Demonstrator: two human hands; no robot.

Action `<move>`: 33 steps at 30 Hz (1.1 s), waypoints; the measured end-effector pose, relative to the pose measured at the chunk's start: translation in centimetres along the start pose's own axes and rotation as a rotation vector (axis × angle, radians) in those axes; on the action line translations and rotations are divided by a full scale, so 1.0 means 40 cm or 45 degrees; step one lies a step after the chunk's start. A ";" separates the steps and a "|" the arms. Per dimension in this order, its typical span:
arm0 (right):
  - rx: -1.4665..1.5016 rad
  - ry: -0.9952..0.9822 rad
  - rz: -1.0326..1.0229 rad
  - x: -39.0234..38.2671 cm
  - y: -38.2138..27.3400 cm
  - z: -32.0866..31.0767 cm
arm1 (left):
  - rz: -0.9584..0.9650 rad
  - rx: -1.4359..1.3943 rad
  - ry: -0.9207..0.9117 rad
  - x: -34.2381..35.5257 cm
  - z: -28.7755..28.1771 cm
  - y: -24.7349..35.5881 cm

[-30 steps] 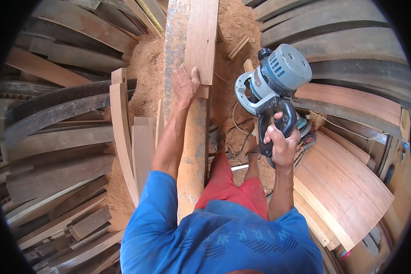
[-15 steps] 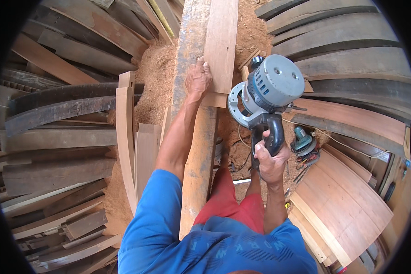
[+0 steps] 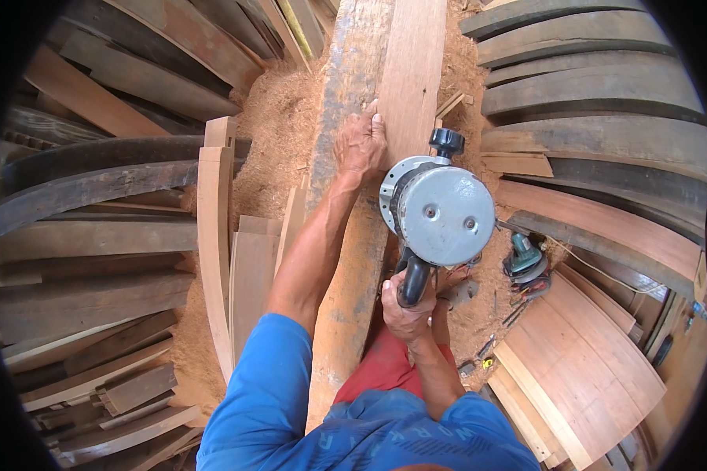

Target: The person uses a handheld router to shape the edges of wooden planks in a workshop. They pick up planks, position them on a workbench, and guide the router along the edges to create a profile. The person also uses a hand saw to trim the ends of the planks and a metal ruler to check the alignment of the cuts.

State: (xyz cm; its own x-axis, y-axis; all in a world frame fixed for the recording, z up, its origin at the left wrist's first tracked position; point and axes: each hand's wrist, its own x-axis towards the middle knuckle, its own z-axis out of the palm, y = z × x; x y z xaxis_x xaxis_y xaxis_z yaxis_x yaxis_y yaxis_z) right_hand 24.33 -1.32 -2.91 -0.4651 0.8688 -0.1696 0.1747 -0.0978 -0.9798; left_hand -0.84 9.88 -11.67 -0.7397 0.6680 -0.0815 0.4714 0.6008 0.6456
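Note:
My right hand is wrapped round the black handle of a grey wood router. The router stands nearly upright over the near end of a light wooden board, its round base plate tipped slightly at the left edge; its bit is hidden beneath. That board lies along a thick, worn timber beam. My left hand presses on the board's left edge, thumb stretched forward along it and the other fingers bent over the beam. Whether the base rests on the board I cannot tell.
Curved planks are stacked on the right, and more dark boards on the left. A green power tool lies on the sawdust-covered floor beside a wide jointed panel. Sawdust is heaped left of the beam.
The router has swung left and from a tilt to nearly upright, coming over the board's near end. My right hand moved left and down with it. My left hand stays on the board.

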 end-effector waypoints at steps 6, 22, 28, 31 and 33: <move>-0.112 0.018 -0.113 0.022 0.010 0.020 | 0.072 -0.006 0.089 -0.005 0.005 -0.016; -0.019 0.056 -0.126 0.228 -0.008 0.030 | 0.185 -0.061 0.115 -0.002 0.016 -0.038; -0.013 0.059 -0.153 0.258 -0.016 0.028 | 0.170 -0.071 0.124 -0.001 0.016 -0.039; -0.015 0.056 -0.196 0.286 -0.017 0.025 | 0.215 -0.143 0.203 0.002 0.017 -0.034; -0.010 0.063 -0.214 0.309 -0.015 0.028 | 0.133 -0.093 0.152 0.000 0.017 -0.028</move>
State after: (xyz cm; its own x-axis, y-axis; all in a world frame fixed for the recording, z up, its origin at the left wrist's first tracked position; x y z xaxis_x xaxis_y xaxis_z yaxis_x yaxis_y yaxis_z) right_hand 17.52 8.95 -4.55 -0.4452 0.8954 0.0023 0.1045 0.0545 -0.9930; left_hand -1.05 9.51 -12.90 -0.7424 0.6656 0.0766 0.5157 0.4947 0.6995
